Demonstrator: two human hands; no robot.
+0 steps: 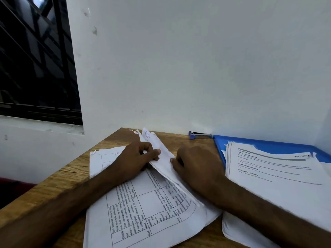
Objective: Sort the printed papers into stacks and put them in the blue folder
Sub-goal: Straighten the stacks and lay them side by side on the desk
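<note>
- Fingers [154,152] of my left hand [134,158] pinch the lifted bundle [162,159] of sheets, thumb on the near face and the rest curled behind. My right hand [195,165] is curled on its other side with the thumb tip on the paper, its other fingertips hidden.
- Counter [53,187]: wooden, set against the white wall [179,68]. It gives me a flat face to knock the bundle's lower edge on, which I judge the surest way to square it.
- Blue folder [265,143]: it lies open on the right by the wall. A sorted stack [279,178] of printed pages rests on it and runs down under my right forearm.
- Gridded stack [143,212]: it lies flat between my forearms, its far corners fanned and torn. The bundle stands tilted on it, leaning away to the right.
- Bundle itself: its top corners are ragged and uneven. I would slacken the pinch a little, let the sheets settle, tap them level, then firm the grip before carrying them across to the folder. Too hard a squeeze would likely crease the thin paper; too loose and single sheets could slide out.
- Stapler [198,135]: small and blue, by the wall just left of the folder's corner, well apart from both hands. I judge it plays no part in this step.
</note>
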